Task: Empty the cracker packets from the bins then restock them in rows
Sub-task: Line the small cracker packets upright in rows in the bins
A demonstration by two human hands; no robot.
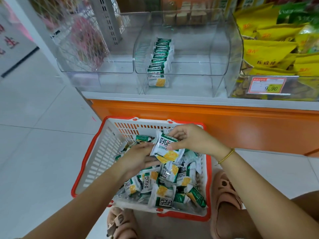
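Observation:
A white basket with a red rim [96, 152] stands on the floor, filled with several green-and-white cracker packets [164, 188]. My right hand [193, 140] pinches a small stack of packets [166, 150] above the basket, and my left hand [138, 157] holds the stack's lower left edge with curled fingers. On the shelf above, the middle clear bin [198, 73] holds one upright row of packets [159, 61] along its left part. The clear bin to its left [96, 73] has no packets in it.
An orange shelf base [207, 121] rises right behind the basket. To the right, another bin holds yellow snack bags [269, 49] behind a price tag [268, 85]. My feet in pink slippers [226, 200] flank the basket. White tiled floor [43, 144] stretches to the left.

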